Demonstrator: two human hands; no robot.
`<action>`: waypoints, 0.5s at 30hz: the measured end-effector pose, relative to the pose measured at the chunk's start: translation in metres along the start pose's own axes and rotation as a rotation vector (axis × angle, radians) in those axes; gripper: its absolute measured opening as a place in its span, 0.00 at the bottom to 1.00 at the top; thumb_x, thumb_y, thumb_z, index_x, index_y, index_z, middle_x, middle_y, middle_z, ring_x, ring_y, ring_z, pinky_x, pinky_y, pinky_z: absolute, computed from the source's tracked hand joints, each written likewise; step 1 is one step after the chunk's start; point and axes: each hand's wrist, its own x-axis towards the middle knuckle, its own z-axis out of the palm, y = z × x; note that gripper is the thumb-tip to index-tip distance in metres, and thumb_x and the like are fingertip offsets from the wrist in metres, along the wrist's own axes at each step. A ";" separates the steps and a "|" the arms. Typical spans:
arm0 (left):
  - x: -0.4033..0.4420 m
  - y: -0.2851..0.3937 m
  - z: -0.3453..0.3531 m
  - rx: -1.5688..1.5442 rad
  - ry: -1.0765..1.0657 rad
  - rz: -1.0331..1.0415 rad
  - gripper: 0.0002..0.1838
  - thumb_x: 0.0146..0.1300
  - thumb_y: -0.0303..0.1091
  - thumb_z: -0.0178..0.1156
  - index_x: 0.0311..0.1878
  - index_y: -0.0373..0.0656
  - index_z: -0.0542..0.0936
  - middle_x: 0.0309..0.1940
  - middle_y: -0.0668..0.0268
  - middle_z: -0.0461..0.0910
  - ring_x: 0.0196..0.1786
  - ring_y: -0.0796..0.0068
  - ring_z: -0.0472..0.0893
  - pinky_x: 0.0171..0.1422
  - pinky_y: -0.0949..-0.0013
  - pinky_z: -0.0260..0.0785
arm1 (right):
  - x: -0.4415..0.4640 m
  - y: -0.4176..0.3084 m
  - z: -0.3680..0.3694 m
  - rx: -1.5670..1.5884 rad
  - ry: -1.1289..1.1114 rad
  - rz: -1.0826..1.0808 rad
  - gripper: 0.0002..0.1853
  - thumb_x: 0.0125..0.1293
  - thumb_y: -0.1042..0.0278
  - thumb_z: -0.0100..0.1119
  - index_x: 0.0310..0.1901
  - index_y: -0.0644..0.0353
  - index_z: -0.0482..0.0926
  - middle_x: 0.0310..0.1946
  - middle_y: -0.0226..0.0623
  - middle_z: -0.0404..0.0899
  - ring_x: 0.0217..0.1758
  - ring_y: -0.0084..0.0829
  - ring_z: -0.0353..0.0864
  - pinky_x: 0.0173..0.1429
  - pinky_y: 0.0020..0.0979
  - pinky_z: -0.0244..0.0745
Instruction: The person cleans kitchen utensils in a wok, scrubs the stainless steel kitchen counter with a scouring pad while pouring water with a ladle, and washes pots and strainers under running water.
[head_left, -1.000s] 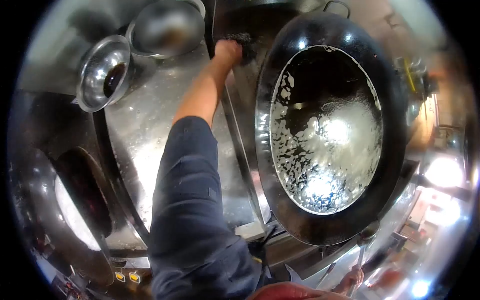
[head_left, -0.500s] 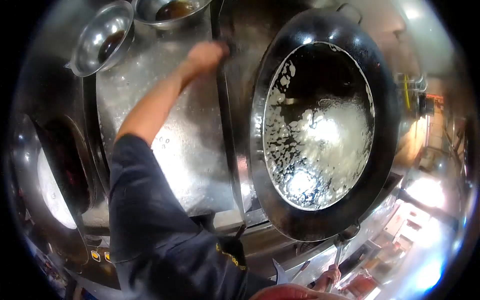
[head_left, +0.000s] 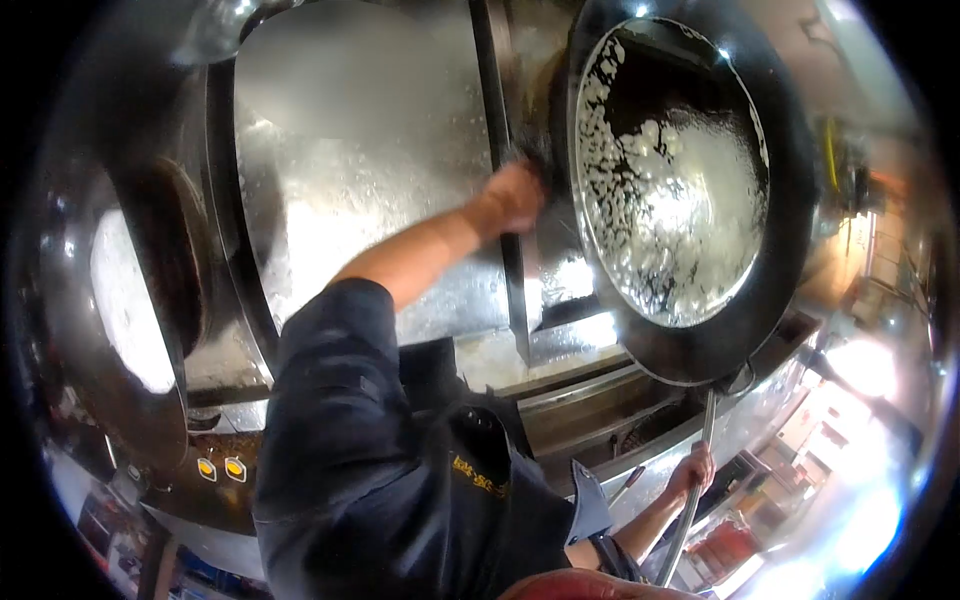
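My left hand [head_left: 515, 195] is closed, slightly smeared by motion, over the metal strip between the steel worktop and the wok. A small dark thing [head_left: 530, 158] shows at its fingers, too blurred to name. Just to its right sits the large black wok [head_left: 640, 350], which holds a shiny liquid [head_left: 690, 230] with pale foam and bubbles. At the lower right my right hand [head_left: 692, 468] is wrapped round a long metal rod [head_left: 682, 530]. The rod's upper end meets the wok's near rim beside a wire loop handle [head_left: 740, 380]; I cannot tell whether they touch.
A wet steel worktop [head_left: 420, 270] lies left of the wok, bordered by raised dark edges. Another dark pan [head_left: 185, 270] with a bright white area [head_left: 125, 300] stands at the far left. Yellow-centred knobs [head_left: 235, 469] sit below it. A dark channel [head_left: 580, 410] runs along the front.
My left hand has moved down and right, closer to the wok. The view has shifted, so the two steel bowls are gone from sight. More of my right hand and the rod shows.
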 end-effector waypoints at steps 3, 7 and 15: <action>0.059 0.120 0.090 -0.618 0.137 -0.089 0.14 0.73 0.30 0.48 0.47 0.41 0.85 0.52 0.56 0.84 0.61 0.64 0.80 0.64 0.51 0.74 | -0.004 -0.001 -0.001 0.021 0.018 0.020 0.09 0.76 0.77 0.39 0.34 0.58 0.62 0.15 0.30 0.69 0.14 0.23 0.69 0.20 0.26 0.70; 0.068 0.111 0.093 -0.434 0.295 -0.173 0.12 0.70 0.32 0.53 0.41 0.45 0.88 0.46 0.56 0.86 0.54 0.62 0.84 0.59 0.56 0.76 | -0.024 -0.010 0.001 -0.065 0.056 0.004 0.10 0.77 0.75 0.38 0.34 0.57 0.60 0.16 0.27 0.63 0.13 0.21 0.67 0.18 0.25 0.68; 0.068 -0.162 0.008 0.038 0.386 -0.471 0.12 0.62 0.39 0.64 0.47 0.50 0.88 0.48 0.63 0.87 0.48 0.62 0.87 0.48 0.59 0.80 | -0.044 0.012 -0.003 -0.030 0.035 -0.112 0.09 0.77 0.75 0.37 0.35 0.61 0.62 0.17 0.29 0.66 0.13 0.22 0.70 0.18 0.24 0.70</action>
